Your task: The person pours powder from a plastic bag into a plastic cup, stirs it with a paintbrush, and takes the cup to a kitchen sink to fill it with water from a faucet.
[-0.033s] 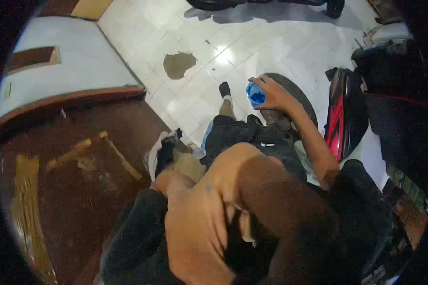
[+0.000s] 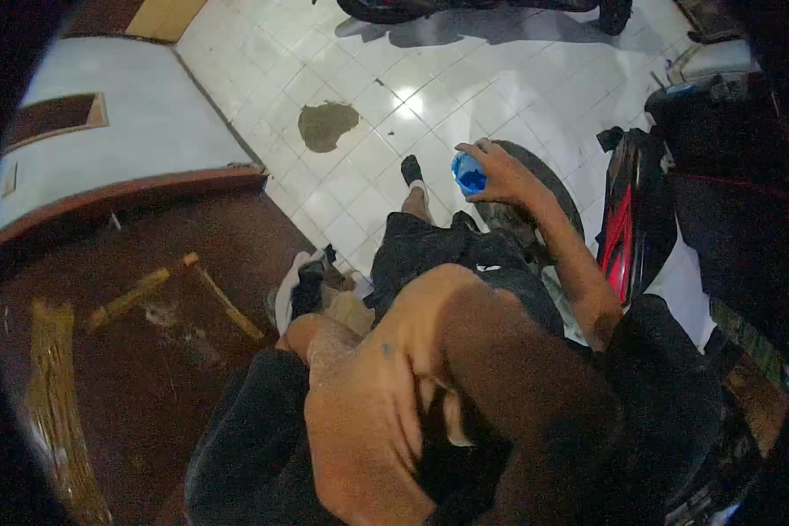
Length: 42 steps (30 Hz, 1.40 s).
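My right hand [image 2: 504, 175] reaches out over the floor, fingers and thumb curled round a small blue cup [image 2: 469, 173]. The cup's open mouth faces the view and dark blue patches show inside it. My left forearm [image 2: 320, 340] comes from a dark sleeve on the left. Its hand is small and indistinct, beside a black and white thing [image 2: 305, 285] that I cannot name. The fingers there do not show clearly. Below my right hand is a dark round disc [image 2: 552, 175]. A foot in a dark sock [image 2: 412, 171] stands on the tiles to the left of the cup.
A brown surface [image 2: 105, 368] with strips of tape fills the left side, below a white panel [image 2: 140, 114]. A brown patch [image 2: 328, 126] marks the white tiled floor [image 2: 359, 193]. Part of a motorcycle [image 2: 473, 10] shows at the top. A glossy red and black object [image 2: 624, 223] stands right.
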Each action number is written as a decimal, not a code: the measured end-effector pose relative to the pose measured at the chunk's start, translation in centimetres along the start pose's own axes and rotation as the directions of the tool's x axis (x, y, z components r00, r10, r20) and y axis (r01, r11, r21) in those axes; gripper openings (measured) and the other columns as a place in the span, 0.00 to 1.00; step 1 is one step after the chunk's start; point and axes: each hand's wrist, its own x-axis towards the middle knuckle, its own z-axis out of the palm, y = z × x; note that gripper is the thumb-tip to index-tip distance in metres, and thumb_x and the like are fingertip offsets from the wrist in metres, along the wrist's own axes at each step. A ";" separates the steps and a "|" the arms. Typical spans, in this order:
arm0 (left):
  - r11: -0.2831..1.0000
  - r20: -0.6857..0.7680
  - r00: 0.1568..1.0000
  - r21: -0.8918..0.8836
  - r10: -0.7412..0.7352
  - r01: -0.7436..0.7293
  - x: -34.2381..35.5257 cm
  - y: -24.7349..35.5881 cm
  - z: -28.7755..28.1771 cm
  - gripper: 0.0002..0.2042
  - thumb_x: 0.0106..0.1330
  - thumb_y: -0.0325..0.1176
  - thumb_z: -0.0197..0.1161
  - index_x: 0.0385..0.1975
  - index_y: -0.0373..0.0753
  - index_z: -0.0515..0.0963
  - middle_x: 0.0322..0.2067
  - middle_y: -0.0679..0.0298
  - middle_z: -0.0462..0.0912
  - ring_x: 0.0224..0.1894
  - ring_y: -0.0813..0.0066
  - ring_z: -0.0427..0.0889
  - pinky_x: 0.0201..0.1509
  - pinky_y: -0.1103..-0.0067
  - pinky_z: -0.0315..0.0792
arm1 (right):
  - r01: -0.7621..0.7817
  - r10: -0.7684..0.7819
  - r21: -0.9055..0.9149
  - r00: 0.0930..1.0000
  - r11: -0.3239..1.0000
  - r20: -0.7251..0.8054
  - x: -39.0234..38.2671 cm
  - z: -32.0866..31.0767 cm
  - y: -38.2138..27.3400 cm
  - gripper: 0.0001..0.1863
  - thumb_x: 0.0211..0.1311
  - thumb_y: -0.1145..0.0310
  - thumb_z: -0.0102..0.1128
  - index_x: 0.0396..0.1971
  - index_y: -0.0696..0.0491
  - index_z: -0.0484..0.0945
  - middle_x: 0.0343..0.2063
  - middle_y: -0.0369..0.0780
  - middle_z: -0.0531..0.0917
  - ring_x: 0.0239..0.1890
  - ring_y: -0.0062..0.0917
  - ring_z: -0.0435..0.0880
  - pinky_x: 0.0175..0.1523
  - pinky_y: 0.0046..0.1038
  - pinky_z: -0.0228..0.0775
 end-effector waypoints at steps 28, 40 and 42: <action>0.549 0.118 0.794 -0.662 -0.597 0.511 29.2 -2.8 -42.6 0.12 0.65 0.34 0.51 0.30 0.30 0.77 0.27 0.54 0.79 0.27 0.66 0.79 0.29 0.72 0.73 | -0.632 0.773 0.451 0.457 0.630 -0.440 8.7 -29.7 24.3 0.49 0.33 0.63 0.75 0.61 0.48 0.60 0.51 0.49 0.69 0.56 0.44 0.69 0.60 0.37 0.64; 0.391 0.241 0.763 -0.743 -0.600 0.543 42.3 -7.2 -62.0 0.13 0.65 0.35 0.51 0.30 0.31 0.77 0.27 0.54 0.79 0.26 0.64 0.78 0.29 0.70 0.72 | -0.718 0.873 0.502 0.350 0.482 -0.339 12.7 -41.9 36.5 0.51 0.31 0.58 0.76 0.61 0.47 0.60 0.56 0.53 0.65 0.59 0.47 0.65 0.62 0.39 0.61; 0.361 0.270 0.745 -0.742 -0.610 0.565 45.0 -8.6 -64.6 0.13 0.65 0.36 0.51 0.30 0.31 0.77 0.27 0.54 0.79 0.26 0.63 0.78 0.29 0.69 0.72 | -0.718 0.858 0.488 0.317 0.496 -0.405 13.7 -42.9 39.3 0.51 0.32 0.57 0.77 0.62 0.47 0.60 0.59 0.51 0.65 0.62 0.45 0.63 0.64 0.38 0.59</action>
